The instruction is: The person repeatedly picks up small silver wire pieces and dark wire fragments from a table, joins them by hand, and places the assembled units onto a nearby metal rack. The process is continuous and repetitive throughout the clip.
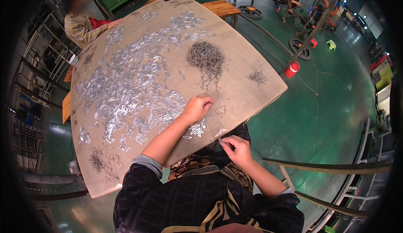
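Note:
My left hand [198, 108] is over the near part of the tabletop, its fingers curled in a pinch. What it pinches, if anything, is too small to make out. Close by it lie shiny flat metal strips [170, 105] and a few thin bent wires [218, 110]. Just past the table's near edge, above my lap, my right hand [236, 148] has thumb and finger pressed together on a small metal piece [220, 141]. Its exact kind does not show. Beyond my left hand a dense heap of bent wire hooks [205, 58] sits on the table.
The brown-covered table [256, 96] carries many loose metal strips across its left and middle. Smaller wire piles [257, 77] lie near its corners. A person in a checked shirt [79, 27] is at the far left side. A red bucket [292, 68] stands on the green floor. Metal rails [327, 167] run at right.

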Demonstrator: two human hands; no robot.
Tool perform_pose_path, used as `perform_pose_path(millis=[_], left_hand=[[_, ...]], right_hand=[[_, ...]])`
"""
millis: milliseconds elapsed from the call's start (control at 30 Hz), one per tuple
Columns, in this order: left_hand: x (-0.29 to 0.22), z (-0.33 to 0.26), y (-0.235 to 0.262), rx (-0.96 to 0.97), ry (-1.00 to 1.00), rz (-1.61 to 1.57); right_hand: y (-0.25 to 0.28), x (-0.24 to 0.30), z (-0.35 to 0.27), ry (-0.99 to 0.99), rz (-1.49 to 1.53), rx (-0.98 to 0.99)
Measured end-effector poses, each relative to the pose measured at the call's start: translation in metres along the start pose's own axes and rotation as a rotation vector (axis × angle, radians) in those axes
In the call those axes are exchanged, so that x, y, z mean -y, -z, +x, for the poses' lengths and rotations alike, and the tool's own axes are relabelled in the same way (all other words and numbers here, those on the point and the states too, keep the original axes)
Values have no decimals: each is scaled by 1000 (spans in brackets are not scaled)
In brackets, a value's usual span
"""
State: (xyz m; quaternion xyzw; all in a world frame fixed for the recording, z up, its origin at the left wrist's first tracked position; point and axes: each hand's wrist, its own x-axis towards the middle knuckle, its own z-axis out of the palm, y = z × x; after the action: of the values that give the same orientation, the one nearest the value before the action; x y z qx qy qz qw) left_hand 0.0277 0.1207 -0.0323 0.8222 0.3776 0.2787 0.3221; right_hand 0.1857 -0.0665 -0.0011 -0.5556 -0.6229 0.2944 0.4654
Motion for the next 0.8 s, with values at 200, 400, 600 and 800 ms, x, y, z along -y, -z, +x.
perform_pose_path(millis=[200,400,600,800], left_hand=[[-7,-12,-6,92,-370,418],[-13,-12,-17,207,-565,638],[-10,-5,-18,94,-538,491],[-47,-38,13,214,188,-499]], right_hand=[[-1,-6,-2,22,-11,-5],[-2,-6,-2,67,-23,-14],[0,-6,-4,19,-3,-22],[0,-8,-4,22,9,-53]])
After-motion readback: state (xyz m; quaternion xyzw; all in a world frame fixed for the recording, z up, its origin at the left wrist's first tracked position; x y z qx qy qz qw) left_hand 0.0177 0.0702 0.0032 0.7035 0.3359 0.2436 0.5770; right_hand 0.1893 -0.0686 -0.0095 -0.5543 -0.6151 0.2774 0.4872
